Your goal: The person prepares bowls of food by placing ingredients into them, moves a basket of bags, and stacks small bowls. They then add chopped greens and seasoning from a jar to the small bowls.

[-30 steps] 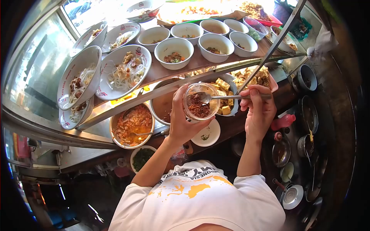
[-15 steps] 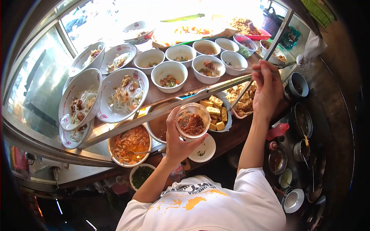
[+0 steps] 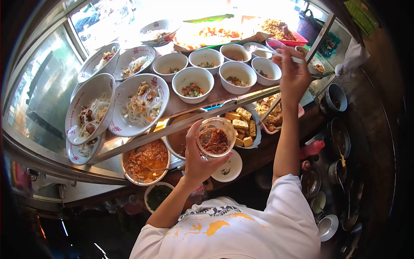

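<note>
My left hand (image 3: 197, 162) is wrapped around a clear plastic tub (image 3: 233, 137) that holds a dark red-brown crumbly food (image 3: 214, 140). My right hand (image 3: 295, 77), raised over the far right of the counter, grips a spoon (image 3: 253, 47). The spoon's head points left over a small white bowl (image 3: 265, 71) and its neighbours. Several small white bowls stand in rows, among them a nearer one (image 3: 192, 86) and one beside it (image 3: 236, 78), with bits of chopped food in the bottom.
Larger bowls with white noodles (image 3: 144, 105) crowd the left. A metal frame bar (image 3: 185, 125) crosses before the shelf. Below it are a pot of orange-red food (image 3: 146, 160), tofu pieces (image 3: 241, 124) and a white bowl (image 3: 233, 166). Pans (image 3: 338, 134) lie at right.
My right hand has risen and shifted slightly, with the spoon now over the back right bowls instead of blurred near a front bowl. My left hand holds the tub almost still.
</note>
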{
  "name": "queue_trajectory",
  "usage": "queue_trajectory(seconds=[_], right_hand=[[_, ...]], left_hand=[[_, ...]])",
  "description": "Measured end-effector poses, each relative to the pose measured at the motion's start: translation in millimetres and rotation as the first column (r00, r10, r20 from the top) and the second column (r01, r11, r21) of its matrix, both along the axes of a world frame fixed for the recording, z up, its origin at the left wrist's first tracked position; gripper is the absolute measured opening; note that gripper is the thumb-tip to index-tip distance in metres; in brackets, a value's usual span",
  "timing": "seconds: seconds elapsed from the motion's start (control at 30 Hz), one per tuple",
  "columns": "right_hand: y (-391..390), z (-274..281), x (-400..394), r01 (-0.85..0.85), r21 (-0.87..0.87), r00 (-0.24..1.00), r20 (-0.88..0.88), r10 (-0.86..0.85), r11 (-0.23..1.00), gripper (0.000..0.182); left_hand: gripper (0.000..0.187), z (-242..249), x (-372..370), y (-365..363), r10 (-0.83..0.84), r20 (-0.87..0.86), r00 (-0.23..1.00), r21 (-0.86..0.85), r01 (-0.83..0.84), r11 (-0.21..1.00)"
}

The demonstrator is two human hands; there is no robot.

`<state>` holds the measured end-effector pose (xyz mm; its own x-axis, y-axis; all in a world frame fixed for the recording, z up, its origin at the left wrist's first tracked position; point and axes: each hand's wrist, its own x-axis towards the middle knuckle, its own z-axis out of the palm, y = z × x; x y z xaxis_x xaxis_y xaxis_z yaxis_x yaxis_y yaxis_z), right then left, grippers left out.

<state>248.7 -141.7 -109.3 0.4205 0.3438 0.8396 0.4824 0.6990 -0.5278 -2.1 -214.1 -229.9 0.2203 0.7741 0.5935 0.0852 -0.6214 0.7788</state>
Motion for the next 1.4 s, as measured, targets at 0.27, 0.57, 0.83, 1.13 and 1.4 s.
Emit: queue_trajectory(seconds=[0.27, 0.57, 0.83, 1.13, 1.4], right_hand=[[-134.9, 6.8, -57.7, -0.254, -0.141, 0.967, -0.058, 0.248, 0.957, 0.011], [-138.3, -54.1, -95.4, -0.302, -0.464, 0.934, 0.03, 0.355, 0.833, 0.012], [-138.1, -60.1, -79.8, -0.352, -0.339, 0.894, -0.397, 0.207, 0.872, 0.011], [-126.6, -60.1, -65.0, -0.441, -0.232, 0.802, -0.535, 0.265, 0.867, 0.009], [-134.8, -54.4, -100.8, -0.299, -0.464, 0.935, 0.032, 0.353, 0.834, 0.014]], left_hand=[[0.104, -10.1, 3.6, 4.8, -0.076, 0.103, 0.992, 0.025, 0.074, 0.997], [0.108, -36.2, -0.1, 8.8, -0.241, 0.092, 0.966, 0.061, 0.236, 0.97], [0.107, -31.6, -1.4, 10.7, -0.191, 0.085, 0.978, 0.032, 0.189, 0.982], [0.103, -23.7, -0.2, 6.9, -0.132, 0.141, 0.981, 0.008, 0.132, 0.991], [0.108, -26.9, -10.3, 9.5, -0.116, 0.042, 0.992, 0.125, 0.11, 0.986]])
